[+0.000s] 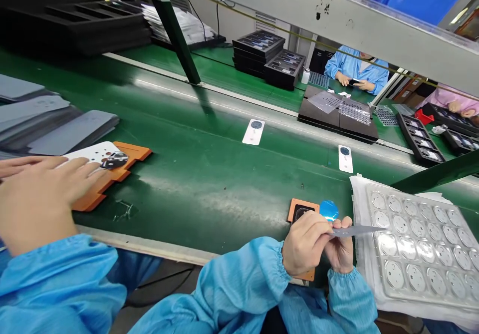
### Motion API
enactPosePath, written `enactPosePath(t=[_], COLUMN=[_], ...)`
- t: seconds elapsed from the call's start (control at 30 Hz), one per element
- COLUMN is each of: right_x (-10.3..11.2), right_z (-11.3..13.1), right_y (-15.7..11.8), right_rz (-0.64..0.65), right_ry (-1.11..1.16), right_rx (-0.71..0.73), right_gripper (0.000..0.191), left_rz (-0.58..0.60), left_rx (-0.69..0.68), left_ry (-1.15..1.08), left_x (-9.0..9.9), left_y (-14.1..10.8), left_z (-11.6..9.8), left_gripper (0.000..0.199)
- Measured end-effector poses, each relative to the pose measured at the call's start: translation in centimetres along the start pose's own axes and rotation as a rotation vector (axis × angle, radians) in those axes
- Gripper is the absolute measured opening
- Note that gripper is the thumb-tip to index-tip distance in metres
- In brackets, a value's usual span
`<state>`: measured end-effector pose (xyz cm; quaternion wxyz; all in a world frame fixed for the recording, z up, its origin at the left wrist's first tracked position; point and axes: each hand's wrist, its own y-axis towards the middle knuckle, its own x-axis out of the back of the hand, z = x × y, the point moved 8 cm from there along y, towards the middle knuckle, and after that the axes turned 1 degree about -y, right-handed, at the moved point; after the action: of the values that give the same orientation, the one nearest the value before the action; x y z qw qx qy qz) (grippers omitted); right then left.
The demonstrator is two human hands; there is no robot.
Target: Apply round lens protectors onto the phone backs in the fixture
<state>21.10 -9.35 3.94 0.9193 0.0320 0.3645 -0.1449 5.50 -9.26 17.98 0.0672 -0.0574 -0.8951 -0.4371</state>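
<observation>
My left hand (305, 241) pinches the edge of a thin grey sheet (357, 230), seen almost edge-on. My right hand (341, 246) is closed on the same sheet from the other side, its thumb and fingertips near the middle. Just above the fingers shows a shiny blue round film (329, 210); whether it touches the right hand I cannot tell. Behind my left hand lies an orange fixture (295, 205) with a black round-marked part (300, 211) in it, mostly hidden by the hand.
At right, a clear tray (402, 241) carries several round parts. Two white cards (253, 133) with dark circles lie on the green bench. At left, a co-worker's hand (41, 194) presses a white plate on another orange fixture (130, 153). Green posts (179, 44) rise beyond.
</observation>
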Motion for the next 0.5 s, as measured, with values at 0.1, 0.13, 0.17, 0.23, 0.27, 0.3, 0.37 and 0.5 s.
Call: enactPosePath(t=[0.1,0.13,0.17,0.23,0.27,0.3,0.37,0.5], right_x=[-0.5,-0.9,-1.4,-2.8,-3.7,-4.6,-6.4,-8.4], right_z=[0.0,0.1,0.1,0.4,0.6,0.7,0.5,-1.3], right_y=[1.0,1.6,2.5,5.2,7.0,9.1,13.7,21.4], right_rz=[-0.031,-0.045,-0.055,-0.057,-0.054,-0.049,-0.036,0.034], right_ry=[-0.094,-0.133,-0.173,-0.284,-0.344,-0.402,-0.498,-0.763], right_rx=[-0.005,0.0,0.009,0.043,0.066,0.086,0.104,0.0], right_gripper=[0.026,0.026,0.026,0.031,0.034,0.036,0.039,0.028], left_rz=[0.097,0.12,0.127,0.103,0.077,0.051,0.009,-0.007], left_rx=[0.233,0.334,0.438,0.614,0.671,0.711,0.761,0.804], left_ry=[0.007,0.009,-0.007,-0.1,-0.163,-0.213,-0.237,-0.095], left_x=[0.0,0.1,0.2,0.6,0.7,0.9,1.5,3.4], left_y=[-0.2,-0.1,0.0,0.6,1.1,1.7,2.8,2.0], left_z=[3.8,5.6,7.6,11.8,13.9,15.8,19.4,24.6], left_gripper=[0.008,0.013,0.018,0.022,0.023,0.03,0.052,0.049])
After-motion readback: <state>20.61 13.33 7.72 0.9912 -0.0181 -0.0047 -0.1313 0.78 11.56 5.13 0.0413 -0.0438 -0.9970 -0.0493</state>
